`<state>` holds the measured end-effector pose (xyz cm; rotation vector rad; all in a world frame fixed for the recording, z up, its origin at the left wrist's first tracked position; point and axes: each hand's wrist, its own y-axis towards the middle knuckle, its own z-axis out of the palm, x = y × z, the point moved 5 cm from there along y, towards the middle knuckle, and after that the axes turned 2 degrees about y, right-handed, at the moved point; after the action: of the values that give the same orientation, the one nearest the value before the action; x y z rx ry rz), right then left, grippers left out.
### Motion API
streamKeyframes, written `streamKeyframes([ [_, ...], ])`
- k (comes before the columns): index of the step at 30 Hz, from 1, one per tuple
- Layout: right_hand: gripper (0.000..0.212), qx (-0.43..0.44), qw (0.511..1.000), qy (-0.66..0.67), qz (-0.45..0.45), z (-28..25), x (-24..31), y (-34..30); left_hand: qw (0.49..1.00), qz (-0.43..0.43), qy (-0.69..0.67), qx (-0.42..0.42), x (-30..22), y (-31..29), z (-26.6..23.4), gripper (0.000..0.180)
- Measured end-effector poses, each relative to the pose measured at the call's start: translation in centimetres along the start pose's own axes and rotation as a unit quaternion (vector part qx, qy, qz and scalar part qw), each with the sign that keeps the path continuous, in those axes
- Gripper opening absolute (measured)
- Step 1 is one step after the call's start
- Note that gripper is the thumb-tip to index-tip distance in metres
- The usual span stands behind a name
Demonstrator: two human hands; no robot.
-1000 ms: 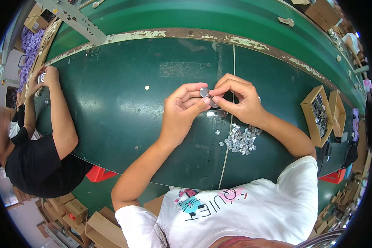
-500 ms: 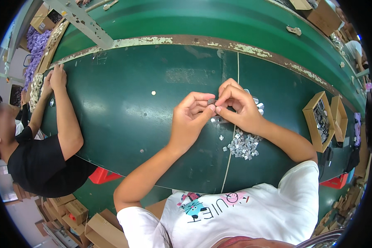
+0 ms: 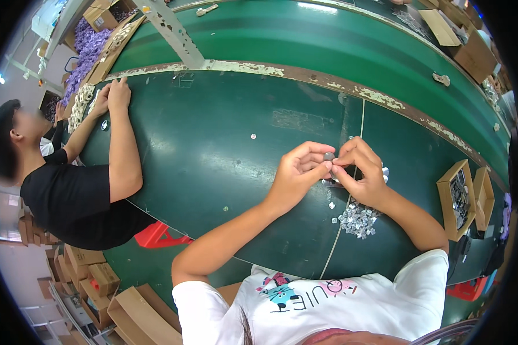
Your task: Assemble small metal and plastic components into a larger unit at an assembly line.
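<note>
A small dark, round, disc-like piece [image 3: 328, 156] is pinched between the thumb and fingers of my left hand [image 3: 298, 175]. My right hand [image 3: 364, 175] meets it there, thumb and fingers closed at the disc's edge; whether it grips the disc too or some other small part is hidden by the fingertips. Both hands are raised over the green table. Just below my right hand lies a heap of small, shiny, square silvery pieces [image 3: 358, 221], with a couple strayed to its left. Glossy whitish pieces [image 3: 385, 174] show partly behind my right hand.
Right of my arm stand an open carton of dark small parts [image 3: 459, 198] and another open carton [image 3: 483, 198]. A small round piece [image 3: 253, 136] lies mid-table. At the left a co-worker in black [image 3: 69, 190] leans on the table [image 3: 213, 172]. A metal post [image 3: 175, 34] rises beyond.
The whole view has swung, so the table and co-worker appear farther right. Both my hands stay together at the dark disc, with little change in their grip.
</note>
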<state>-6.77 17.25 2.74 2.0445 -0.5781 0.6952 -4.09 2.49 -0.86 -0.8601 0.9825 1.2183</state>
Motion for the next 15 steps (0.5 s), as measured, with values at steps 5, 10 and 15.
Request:
streamKeyframes([
  [5,0.013,0.031,0.985,0.146,0.088,0.7,-0.8,-0.1,0.999,-0.007,-0.024,0.029,0.6,-0.1,-0.2,0.021],
  [10,0.015,0.056,0.979,0.157,0.118,0.9,-1.4,-0.6,0.995,0.042,0.084,0.031,0.3,-0.2,0.3,0.019],
  [15,0.016,0.044,0.995,0.073,0.052,0.7,-0.3,-0.3,0.995,0.041,0.091,0.030,0.4,-0.1,0.5,0.017],
])
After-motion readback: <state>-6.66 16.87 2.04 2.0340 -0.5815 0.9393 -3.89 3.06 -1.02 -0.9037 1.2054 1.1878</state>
